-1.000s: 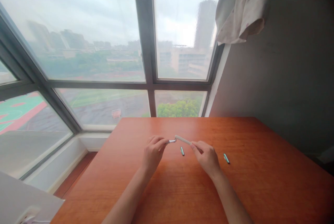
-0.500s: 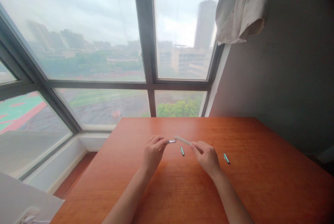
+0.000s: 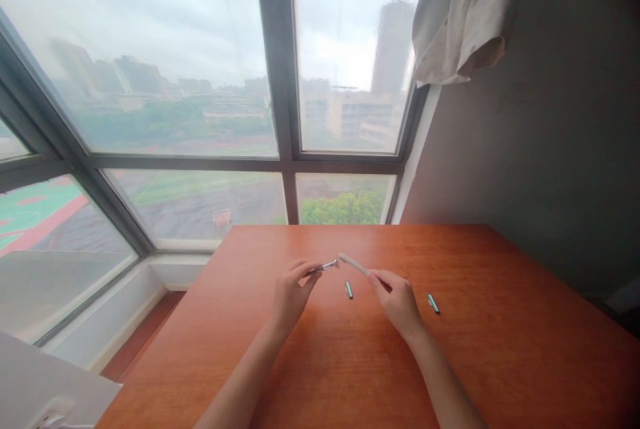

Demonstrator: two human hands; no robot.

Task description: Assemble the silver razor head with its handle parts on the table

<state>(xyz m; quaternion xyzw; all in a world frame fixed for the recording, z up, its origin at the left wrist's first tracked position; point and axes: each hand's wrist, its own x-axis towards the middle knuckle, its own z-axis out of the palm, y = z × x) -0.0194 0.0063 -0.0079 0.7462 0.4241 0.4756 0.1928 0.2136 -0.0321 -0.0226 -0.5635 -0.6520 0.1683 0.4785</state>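
Note:
My left hand [image 3: 294,289] pinches a slim silver tool [image 3: 329,265] between thumb and fingers. A small crosswise head sits at its far end; its exact kind is hard to make out. Opposite it, my right hand [image 3: 397,299] grips a pale, slender stick [image 3: 354,263] that looks like a toothbrush, its tip angled up and left. The two tips are close together above the table, with a slight gap showing. Between the hands lies a small teal piece with a clip [image 3: 349,290], like a pen cap. A similar teal piece [image 3: 433,303] rests right of my right hand.
The brown wooden table [image 3: 320,362] spans the foreground. Behind it rises a large framed window [image 3: 285,164]. A light garment [image 3: 463,22] hangs at the upper right, before the grey wall [image 3: 500,142]. A white ledge [image 3: 60,375] with a cable stands at the lower left.
The silver tool has turned, so its head now points up and right and shows more clearly. The pale stick's tip has risen slightly. Both teal pieces lie where they were.

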